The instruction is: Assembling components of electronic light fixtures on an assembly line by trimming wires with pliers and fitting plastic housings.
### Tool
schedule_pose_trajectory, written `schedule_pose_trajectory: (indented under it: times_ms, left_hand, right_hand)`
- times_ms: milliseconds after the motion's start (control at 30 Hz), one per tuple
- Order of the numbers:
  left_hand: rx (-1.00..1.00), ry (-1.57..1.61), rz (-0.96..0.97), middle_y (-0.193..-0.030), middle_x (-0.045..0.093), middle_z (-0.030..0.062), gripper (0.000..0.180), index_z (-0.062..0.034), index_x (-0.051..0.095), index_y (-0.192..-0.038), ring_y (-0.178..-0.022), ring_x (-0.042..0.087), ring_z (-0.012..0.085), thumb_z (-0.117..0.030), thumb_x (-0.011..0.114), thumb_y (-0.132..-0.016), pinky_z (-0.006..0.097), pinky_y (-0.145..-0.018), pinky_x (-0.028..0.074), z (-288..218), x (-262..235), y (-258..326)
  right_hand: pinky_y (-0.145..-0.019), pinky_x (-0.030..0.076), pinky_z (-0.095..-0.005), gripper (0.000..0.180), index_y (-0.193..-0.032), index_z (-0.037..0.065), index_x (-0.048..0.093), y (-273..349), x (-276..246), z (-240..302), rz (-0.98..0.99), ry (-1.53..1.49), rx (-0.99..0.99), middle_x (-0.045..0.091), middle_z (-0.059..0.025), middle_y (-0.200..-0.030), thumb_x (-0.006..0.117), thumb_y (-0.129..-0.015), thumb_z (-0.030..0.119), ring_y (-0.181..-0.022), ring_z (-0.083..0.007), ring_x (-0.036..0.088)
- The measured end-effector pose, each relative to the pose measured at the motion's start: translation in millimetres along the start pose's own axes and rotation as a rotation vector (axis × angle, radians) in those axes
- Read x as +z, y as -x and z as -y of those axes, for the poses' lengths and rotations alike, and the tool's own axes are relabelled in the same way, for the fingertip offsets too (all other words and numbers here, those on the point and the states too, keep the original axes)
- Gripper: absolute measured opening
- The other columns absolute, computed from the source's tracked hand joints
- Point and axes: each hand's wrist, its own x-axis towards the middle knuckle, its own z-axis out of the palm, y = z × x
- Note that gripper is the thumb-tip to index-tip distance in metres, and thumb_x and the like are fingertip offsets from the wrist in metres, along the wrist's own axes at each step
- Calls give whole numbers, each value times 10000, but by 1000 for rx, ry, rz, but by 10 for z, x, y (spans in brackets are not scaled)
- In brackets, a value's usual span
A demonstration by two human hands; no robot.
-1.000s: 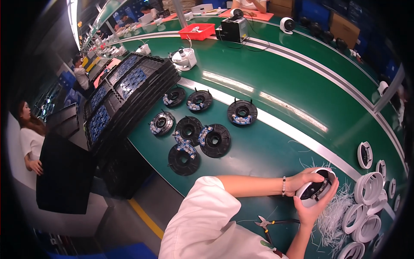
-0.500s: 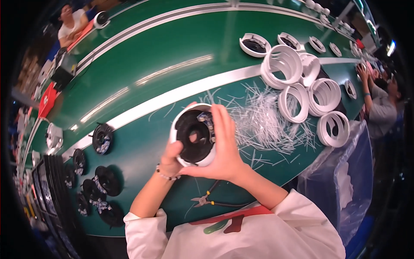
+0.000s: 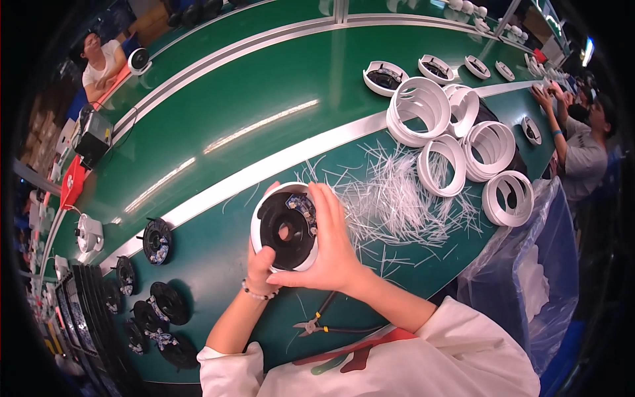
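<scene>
Between my two hands is a round white housing with a black disc seated in it. The disc has a hole in its middle, and a small blue circuit board sits along its upper right side. My left hand grips the housing at its lower left, thumb on the rim. Along the right side my right hand is wrapped, fingers over the edge. Below them, diagonal cutters with black and yellow handles lie on the green table, jaws apart.
A heap of thin white plastic strips covers the table to the right. Beyond it stand stacked white rings. Several black discs with circuit boards lie left, beside black trays. A plastic-lined bin is at right; co-workers sit farther off.
The whole view has shifted, so the table things appear lower. Both hands keep their hold on the housing, which shows slightly lower and farther left.
</scene>
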Motion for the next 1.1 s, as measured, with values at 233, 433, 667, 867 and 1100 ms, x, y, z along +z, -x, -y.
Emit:
schedule_pose_trajectory:
  times_ms: [233,433,667,867,1100]
  left_hand:
    - [169,-74,-3,-1310,279,186,983,2,169,-1306,-1159,379,278,-365,713,-574,370,-969,333,-47,158,-56]
    - [139,-13,-60,-1268,351,172,777,-34,204,-1307,-1135,399,281,-367,506,-673,379,-957,344,2,17,-155]
    - [8,13,-341,-1147,498,101,388,-27,436,-1140,-1053,485,221,-305,354,-881,369,-922,381,-172,-269,-864]
    - [-43,11,-401,-1149,501,101,370,-59,444,-1148,-1037,497,233,-309,393,-881,412,-899,402,-349,-855,-1731]
    - [129,-206,-504,-1094,531,96,409,18,479,-1097,-971,538,201,-326,443,-877,320,-833,447,-277,-1678,-2369]
  right_hand:
    - [-977,182,-460,1240,-1296,-53,54,81,94,62,-51,-122,34,152,-270,-1293,761,-460,529,-1195,-402,206]
    - [-987,133,-502,1143,-1310,-28,67,54,173,-94,-122,-117,-39,99,-255,-1350,742,-534,474,-1231,-440,120]
    - [-992,109,-511,865,-1297,58,245,117,-552,-444,-231,76,-80,114,-224,-1366,709,-626,348,-1260,-416,73]
    - [-909,317,-435,427,-973,25,546,318,-1693,-1003,-539,550,51,477,-145,-1117,696,-624,221,-1063,-343,410]
    - [-880,337,-418,155,-790,79,605,291,-1534,-1418,-192,666,92,590,-43,-822,636,-697,199,-910,-211,508]
